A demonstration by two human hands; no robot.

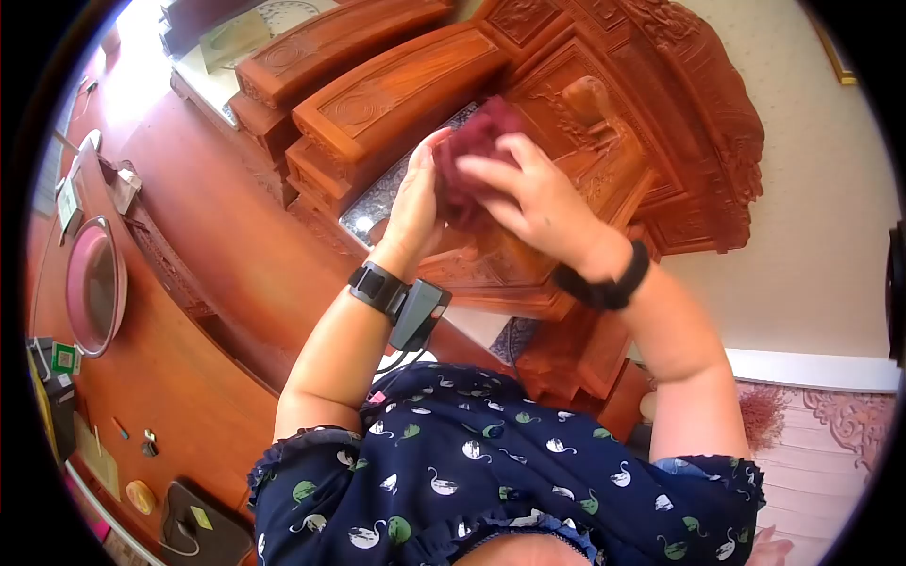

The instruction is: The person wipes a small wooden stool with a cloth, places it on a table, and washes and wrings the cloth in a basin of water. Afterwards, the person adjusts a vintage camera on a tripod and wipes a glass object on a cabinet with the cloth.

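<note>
A dark red cloth (pixel 477 156) is bunched up between my two hands, in front of a carved wooden seat. My left hand (pixel 412 203) holds the cloth's left side, with the thumb up against it. My right hand (pixel 538 193) presses on the cloth from the right, its fingers bent over the folds and slightly blurred. The cloth hides part of the carved wooden seat (pixel 528 255) behind it.
Carved wooden armrests (pixel 396 90) rise beyond my hands, beside a patterned stone-like surface (pixel 377 203). At the left, a wooden table (pixel 189 377) bears a pink basin (pixel 96 288), a dark tray-like object (pixel 203 528) and small items. A pale wall (pixel 802 236) stands right.
</note>
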